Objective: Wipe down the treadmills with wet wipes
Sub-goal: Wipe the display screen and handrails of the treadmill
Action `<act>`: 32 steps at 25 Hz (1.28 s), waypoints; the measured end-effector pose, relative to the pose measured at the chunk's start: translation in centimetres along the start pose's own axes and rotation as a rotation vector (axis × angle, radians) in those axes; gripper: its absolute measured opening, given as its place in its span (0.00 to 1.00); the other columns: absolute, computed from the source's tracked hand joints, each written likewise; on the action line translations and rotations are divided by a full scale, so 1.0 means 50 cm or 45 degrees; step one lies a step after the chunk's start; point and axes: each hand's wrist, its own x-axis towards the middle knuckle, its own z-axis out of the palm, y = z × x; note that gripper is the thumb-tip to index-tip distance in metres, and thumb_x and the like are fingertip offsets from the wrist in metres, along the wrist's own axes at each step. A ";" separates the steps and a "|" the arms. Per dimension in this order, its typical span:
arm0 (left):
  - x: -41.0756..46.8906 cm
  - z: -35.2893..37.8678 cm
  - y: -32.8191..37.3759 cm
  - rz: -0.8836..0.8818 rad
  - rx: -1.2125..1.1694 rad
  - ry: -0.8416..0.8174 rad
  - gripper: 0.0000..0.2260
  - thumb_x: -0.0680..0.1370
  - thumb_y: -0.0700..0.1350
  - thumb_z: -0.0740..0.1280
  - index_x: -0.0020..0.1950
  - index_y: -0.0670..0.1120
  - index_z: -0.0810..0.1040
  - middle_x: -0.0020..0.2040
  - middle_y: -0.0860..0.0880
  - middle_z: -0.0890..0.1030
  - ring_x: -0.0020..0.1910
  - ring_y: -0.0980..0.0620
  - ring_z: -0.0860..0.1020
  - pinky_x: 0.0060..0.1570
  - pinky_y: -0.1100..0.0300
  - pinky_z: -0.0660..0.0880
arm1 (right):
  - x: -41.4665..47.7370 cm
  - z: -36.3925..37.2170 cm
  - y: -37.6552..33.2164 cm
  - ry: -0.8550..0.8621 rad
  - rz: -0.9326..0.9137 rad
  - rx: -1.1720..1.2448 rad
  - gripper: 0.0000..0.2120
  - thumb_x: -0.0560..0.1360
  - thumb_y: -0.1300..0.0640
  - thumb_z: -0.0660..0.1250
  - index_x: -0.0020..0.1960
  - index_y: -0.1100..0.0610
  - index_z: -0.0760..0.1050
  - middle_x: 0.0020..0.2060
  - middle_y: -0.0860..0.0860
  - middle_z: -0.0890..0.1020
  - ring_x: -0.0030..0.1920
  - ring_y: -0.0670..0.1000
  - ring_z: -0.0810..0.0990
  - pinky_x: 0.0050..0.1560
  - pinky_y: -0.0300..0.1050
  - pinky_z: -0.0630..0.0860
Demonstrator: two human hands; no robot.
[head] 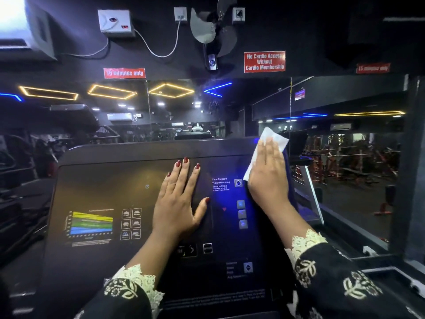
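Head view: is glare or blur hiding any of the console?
Head view: dim room; blue glare washes the right of the console near the wipe; right hand slightly motion-blurred, left hand sharper; wide-angle lens bends the frame edges.

The left grip [181,199] lies flat on the middle of the treadmill console [103,180]. At the console's upper right corner, the right grip [268,173] presses a wet wipe [270,138] onto it. Behind the console stands a mirror [356,107]; above the console, on the wall, a fan [213,31] hangs between 2 signs [264,61].
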 end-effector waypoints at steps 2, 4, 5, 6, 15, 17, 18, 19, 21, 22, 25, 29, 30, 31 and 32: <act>-0.001 -0.008 -0.023 0.071 0.051 -0.033 0.33 0.76 0.63 0.54 0.78 0.51 0.59 0.79 0.46 0.55 0.78 0.47 0.54 0.73 0.45 0.54 | 0.013 -0.015 -0.046 -0.158 0.132 0.170 0.32 0.69 0.65 0.52 0.74 0.69 0.57 0.74 0.67 0.57 0.75 0.65 0.55 0.75 0.56 0.50; 0.001 -0.016 -0.048 0.113 0.112 -0.058 0.32 0.75 0.66 0.53 0.78 0.55 0.58 0.79 0.46 0.54 0.78 0.45 0.53 0.72 0.41 0.55 | 0.036 -0.024 -0.097 -0.246 -0.050 0.346 0.34 0.65 0.68 0.55 0.72 0.68 0.61 0.71 0.66 0.63 0.73 0.65 0.59 0.75 0.57 0.51; 0.001 -0.019 -0.063 0.111 0.137 -0.067 0.32 0.75 0.67 0.53 0.77 0.57 0.57 0.79 0.46 0.54 0.78 0.43 0.52 0.71 0.39 0.53 | 0.052 -0.023 -0.117 -0.238 -0.169 0.374 0.33 0.64 0.67 0.56 0.69 0.68 0.65 0.66 0.66 0.70 0.69 0.66 0.65 0.74 0.58 0.56; 0.001 -0.022 -0.079 0.101 0.157 -0.076 0.32 0.74 0.68 0.53 0.77 0.59 0.57 0.79 0.45 0.53 0.78 0.42 0.51 0.71 0.38 0.52 | 0.071 -0.024 -0.133 -0.239 -0.226 0.381 0.31 0.63 0.64 0.56 0.66 0.67 0.69 0.60 0.64 0.75 0.64 0.65 0.71 0.71 0.57 0.60; -0.028 -0.029 -0.159 0.017 0.129 0.005 0.32 0.73 0.65 0.56 0.76 0.55 0.63 0.78 0.40 0.55 0.77 0.38 0.54 0.70 0.37 0.55 | 0.159 -0.002 -0.236 -0.401 0.052 -0.103 0.30 0.81 0.39 0.42 0.57 0.59 0.74 0.51 0.60 0.82 0.54 0.60 0.79 0.54 0.52 0.64; -0.030 -0.028 -0.158 -0.074 0.106 0.023 0.33 0.73 0.63 0.57 0.76 0.54 0.62 0.78 0.37 0.54 0.77 0.36 0.53 0.71 0.36 0.54 | 0.133 0.012 -0.254 -0.274 -0.168 0.029 0.29 0.79 0.39 0.41 0.56 0.56 0.73 0.48 0.57 0.83 0.51 0.60 0.79 0.51 0.52 0.64; -0.032 -0.028 -0.158 -0.143 0.081 0.032 0.33 0.72 0.62 0.57 0.77 0.53 0.62 0.77 0.36 0.54 0.76 0.35 0.52 0.71 0.36 0.52 | 0.120 0.018 -0.251 -0.256 -0.271 0.076 0.30 0.78 0.39 0.40 0.59 0.55 0.73 0.49 0.56 0.82 0.51 0.59 0.78 0.52 0.52 0.64; -0.034 -0.029 -0.160 -0.213 0.051 0.041 0.33 0.72 0.61 0.57 0.77 0.51 0.62 0.77 0.35 0.54 0.76 0.34 0.52 0.71 0.36 0.51 | 0.109 0.025 -0.240 -0.246 -0.349 0.100 0.31 0.77 0.39 0.40 0.63 0.56 0.71 0.51 0.55 0.82 0.52 0.59 0.77 0.55 0.53 0.64; -0.039 -0.032 -0.167 -0.274 0.025 0.045 0.33 0.72 0.60 0.56 0.76 0.48 0.64 0.77 0.35 0.55 0.75 0.33 0.54 0.70 0.37 0.53 | 0.087 0.033 -0.215 -0.218 -0.333 0.119 0.32 0.77 0.39 0.43 0.70 0.58 0.65 0.57 0.55 0.79 0.58 0.58 0.74 0.63 0.52 0.62; -0.042 -0.033 -0.174 -0.260 0.027 0.042 0.33 0.73 0.60 0.56 0.76 0.47 0.64 0.77 0.36 0.56 0.75 0.34 0.56 0.70 0.38 0.54 | 0.074 0.034 -0.209 -0.196 -0.213 0.120 0.33 0.77 0.39 0.44 0.73 0.59 0.62 0.60 0.56 0.76 0.63 0.58 0.71 0.69 0.52 0.59; -0.049 -0.042 -0.204 -0.152 0.042 0.040 0.31 0.73 0.59 0.57 0.74 0.49 0.67 0.76 0.39 0.60 0.75 0.38 0.60 0.69 0.42 0.58 | 0.034 0.031 -0.238 -0.128 0.083 0.143 0.35 0.77 0.39 0.43 0.77 0.61 0.52 0.73 0.58 0.63 0.76 0.58 0.53 0.76 0.53 0.46; -0.061 -0.058 -0.267 0.036 -0.024 0.069 0.29 0.73 0.56 0.58 0.73 0.50 0.69 0.76 0.43 0.63 0.75 0.44 0.62 0.67 0.49 0.62 | 0.016 0.004 -0.316 -0.222 -0.172 0.456 0.33 0.77 0.49 0.50 0.77 0.63 0.51 0.75 0.58 0.61 0.76 0.56 0.54 0.75 0.53 0.53; -0.065 -0.059 -0.282 0.084 -0.054 0.069 0.28 0.73 0.55 0.58 0.73 0.50 0.69 0.76 0.44 0.63 0.75 0.45 0.61 0.67 0.50 0.62 | 0.030 -0.013 -0.319 -0.279 -0.129 0.575 0.31 0.77 0.53 0.53 0.77 0.62 0.51 0.74 0.57 0.63 0.75 0.56 0.58 0.73 0.50 0.57; -0.069 -0.060 -0.294 0.123 -0.085 0.064 0.28 0.73 0.54 0.59 0.73 0.49 0.69 0.76 0.44 0.62 0.76 0.46 0.60 0.68 0.50 0.62 | 0.049 -0.026 -0.313 -0.366 -0.074 0.644 0.31 0.77 0.58 0.56 0.77 0.60 0.51 0.73 0.56 0.66 0.73 0.56 0.63 0.70 0.47 0.61; -0.072 -0.061 -0.301 0.147 -0.109 0.052 0.28 0.74 0.54 0.59 0.74 0.49 0.68 0.77 0.44 0.62 0.76 0.46 0.59 0.69 0.50 0.62 | 0.069 -0.039 -0.301 -0.469 -0.066 0.611 0.31 0.76 0.62 0.57 0.77 0.57 0.53 0.72 0.55 0.68 0.71 0.56 0.66 0.65 0.45 0.64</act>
